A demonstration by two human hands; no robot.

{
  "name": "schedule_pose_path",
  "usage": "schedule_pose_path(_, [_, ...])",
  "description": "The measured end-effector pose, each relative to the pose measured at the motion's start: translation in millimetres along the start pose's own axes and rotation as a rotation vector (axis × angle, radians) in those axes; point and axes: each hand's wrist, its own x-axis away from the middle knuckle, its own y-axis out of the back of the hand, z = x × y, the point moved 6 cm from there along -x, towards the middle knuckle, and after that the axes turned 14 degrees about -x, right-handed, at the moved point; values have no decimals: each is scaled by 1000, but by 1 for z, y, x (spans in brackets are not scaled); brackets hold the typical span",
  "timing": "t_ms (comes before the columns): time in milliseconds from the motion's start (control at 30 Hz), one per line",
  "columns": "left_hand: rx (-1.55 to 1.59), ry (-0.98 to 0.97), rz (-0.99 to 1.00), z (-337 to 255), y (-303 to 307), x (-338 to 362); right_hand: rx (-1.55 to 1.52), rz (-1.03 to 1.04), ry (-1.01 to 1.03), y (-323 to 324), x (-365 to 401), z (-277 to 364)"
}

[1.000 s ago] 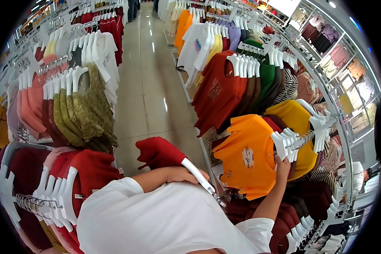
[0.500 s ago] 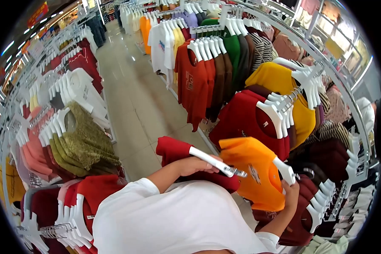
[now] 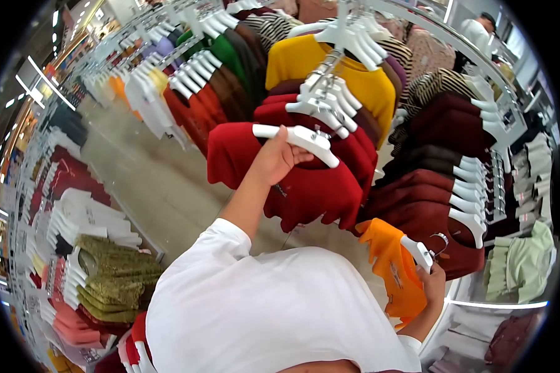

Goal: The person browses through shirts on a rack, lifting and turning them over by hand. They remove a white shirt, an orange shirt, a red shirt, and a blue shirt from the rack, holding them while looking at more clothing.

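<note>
My left hand [image 3: 277, 158] grips a white hanger [image 3: 308, 139] that carries a red top [image 3: 230, 149]. It is raised in front of the rack of red tops, and its hook overlaps the row of white hangers [image 3: 326, 102] there. Low on the right, my right hand [image 3: 433, 283] is closed around the end of another white hanger [image 3: 418, 253], whose metal hook points up and right. From it hangs an orange top [image 3: 392, 270] with a dark print, seen at an angle, beside hanging maroon tops [image 3: 410, 205].
A yellow top [image 3: 330, 62] hangs behind the red ones. Dark brown tops [image 3: 417, 163] line the right rail. Folded pale green clothes [image 3: 519, 261] lie at the far right. Across the tiled aisle [image 3: 149, 161] hang olive lace tops [image 3: 118, 273]. A person [image 3: 479, 34] stands at the back right.
My left hand has lifted the hanger with the red top forward to the rack of red tops. My right hand keeps the orange top, now lower. The view has turned right.
</note>
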Motion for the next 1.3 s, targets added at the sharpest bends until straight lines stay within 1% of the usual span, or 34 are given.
schedule_pose_path(67, [-5, -40, -53, -3, 3, -25, 4, 7, -70, 3, 8, -8])
schedule_pose_path(100, [15, -46, -133, -6, 3, -35, -12, 4, -85, 3, 11, -12])
schedule_pose_path(167, [44, -60, -211, 0, 16, -52, -36, 10, -105, 1, 13, -17])
schedule_pose_path(200, [54, -18, -260, 9, 26, -60, -17, 28, -89, -2, 13, -12])
schedule_pose_path(300, [40, 64, -441, 32, 55, -71, -124, 115, -71, -26, -1, -25])
schedule_pose_path(367, [-4, 88, -404, 56, 81, -74, -118, 193, -110, -42, -3, -12])
schedule_pose_path(433, [53, 151, -604, 73, 99, -63, -85, 255, -137, -59, -9, -2])
schedule_pose_path(467, [20, 179, -587, 82, 104, -59, -58, 283, -49, -68, -19, -10])
schedule_pose_path(500, [-14, 210, -572, 93, 114, -53, -35, 319, -29, -78, -25, -10])
schedule_pose_path(567, [-232, 339, -596, 110, 115, -25, 13, 399, 10, -98, -30, -4])
schedule_pose_path(600, [-397, 391, -572, 131, 125, -7, 4, 445, 20, -109, -33, -1])
schedule_pose_path(633, [-528, 507, -575, 156, 137, 19, 31, 486, 17, -120, -33, 8])
schedule_pose_path(667, [-706, 616, -532, 182, 152, 47, 58, 525, 15, -131, -31, 19])
schedule_pose_path(700, [-1034, 777, -403, 216, 170, 86, 85, 561, 16, -139, -31, 27])
schedule_pose_path(733, [-1449, 958, -169, 248, 184, 129, 79, 604, 26, -149, -35, 25])
schedule_pose_path(767, [-1701, 1108, 74, 280, 188, 181, 43, 641, 28, -158, -39, 23])
schedule_pose_path(833, [-1539, 1214, 177, 323, 170, 285, 73, 728, 10, -175, -36, 36])
schedule_pose_path(867, [-1457, 1266, 225, 341, 158, 335, 79, 759, 54, -182, -36, 44])
schedule_pose_path(900, [-1369, 1330, 225, 349, 144, 372, 86, 791, 95, -189, -34, 49])
schedule_pose_path(967, [-1222, 1428, 185, 346, 119, 419, 137, 854, 157, -201, -34, 54])
schedule_pose_path(1033, [-1139, 1487, 86, 349, 103, 453, 225, 924, 214, -215, -38, 60])
schedule_pose_path(1067, [-1107, 1503, 31, 348, 94, 468, 230, 966, 181, -221, -36, 68])
schedule_pose_path(1133, [-1053, 1511, -73, 347, 79, 487, 284, 1047, 273, -241, -35, 72])
schedule_pose_path(1167, [-1028, 1506, -119, 346, 71, 492, 309, 1088, 322, -250, -34, 75])
schedule_pose_path(1267, [-975, 1495, -232, 340, 56, 499, 472, 1198, 324, -277, -19, 91])
schedule_pose_path(1300, [-970, 1486, -265, 338, 57, 501, 477, 1211, 363, -284, -14, 93])
